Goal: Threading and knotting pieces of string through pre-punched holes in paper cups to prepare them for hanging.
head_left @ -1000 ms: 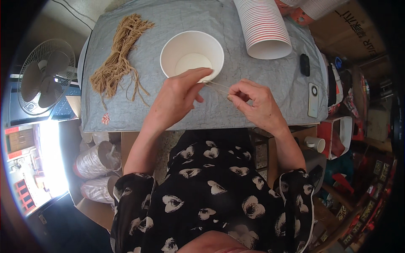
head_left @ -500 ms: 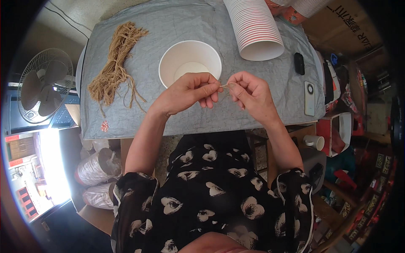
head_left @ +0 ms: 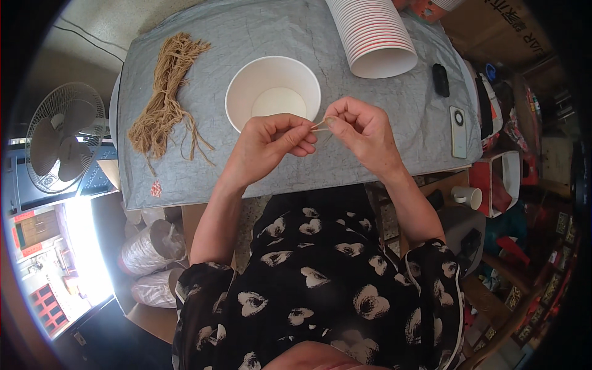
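My left hand [head_left: 271, 145] and my right hand [head_left: 364, 132] meet close together above the near half of the grey table [head_left: 370, 98]. Between their fingertips they pinch a short piece of tan twine [head_left: 319, 126]. Just beyond the fingers stands a white paper bowl [head_left: 272, 92], upright, with nothing in it. A bundle of the same tan twine [head_left: 165, 102] lies on the table's left side, well apart from both hands.
A lying stack of white paper cups [head_left: 376, 34] rests at the far right. A black remote [head_left: 440, 79] and a white device [head_left: 458, 131] lie by the right edge. A standing fan [head_left: 61, 145] is left of the table; cardboard boxes and clutter are at right.
Both hands have drawn closer together and lifted slightly toward the bowl's near rim; the twine between them now shows much shorter.
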Demonstrator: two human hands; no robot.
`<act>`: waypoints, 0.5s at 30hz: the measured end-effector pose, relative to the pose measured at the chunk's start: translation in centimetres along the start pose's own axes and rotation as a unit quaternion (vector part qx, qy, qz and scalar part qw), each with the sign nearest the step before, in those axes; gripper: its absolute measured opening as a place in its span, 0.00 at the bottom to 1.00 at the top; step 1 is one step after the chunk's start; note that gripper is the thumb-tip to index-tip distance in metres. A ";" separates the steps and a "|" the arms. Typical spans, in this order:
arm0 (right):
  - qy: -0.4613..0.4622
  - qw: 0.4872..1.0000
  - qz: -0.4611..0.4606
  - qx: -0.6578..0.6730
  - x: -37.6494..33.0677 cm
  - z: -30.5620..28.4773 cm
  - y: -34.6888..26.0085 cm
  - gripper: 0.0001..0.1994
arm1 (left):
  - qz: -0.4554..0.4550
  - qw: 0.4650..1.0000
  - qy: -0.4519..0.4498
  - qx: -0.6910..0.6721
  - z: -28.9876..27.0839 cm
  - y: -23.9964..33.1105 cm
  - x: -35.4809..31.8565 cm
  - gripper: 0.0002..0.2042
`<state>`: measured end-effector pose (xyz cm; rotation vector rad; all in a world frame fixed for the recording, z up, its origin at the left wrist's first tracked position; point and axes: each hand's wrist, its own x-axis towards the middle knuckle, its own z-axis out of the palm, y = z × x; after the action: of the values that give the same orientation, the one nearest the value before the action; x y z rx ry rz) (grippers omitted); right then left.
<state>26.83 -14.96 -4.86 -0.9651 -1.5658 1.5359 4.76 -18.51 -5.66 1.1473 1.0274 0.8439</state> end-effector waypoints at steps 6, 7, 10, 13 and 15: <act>-0.034 0.989 -0.094 -0.109 0.1 -0.3 -0.1 0.00 | 0.007 0.999 -0.015 -0.034 -0.6 0.3 0.4 0.13; -0.045 0.984 -0.113 -0.132 0.2 -0.2 -0.3 0.00 | 0.006 0.999 -0.024 -0.030 -0.7 0.4 0.5 0.13; -0.043 0.980 -0.123 -0.150 0.3 -0.2 -0.6 0.01 | -0.013 0.999 -0.028 -0.020 -1.1 0.7 0.5 0.13; -0.019 0.979 -0.124 -0.161 0.4 0.0 -0.7 0.01 | -0.005 1.000 -0.024 -0.012 -1.1 0.8 0.5 0.12; -0.004 0.985 -0.111 -0.132 0.5 0.1 0.0 0.01 | 0.003 1.000 -0.015 -0.016 -0.9 0.8 0.4 0.12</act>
<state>26.50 -14.61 -4.91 -0.8906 -1.8487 1.1998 4.04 -17.73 -5.04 1.1328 0.9822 0.8437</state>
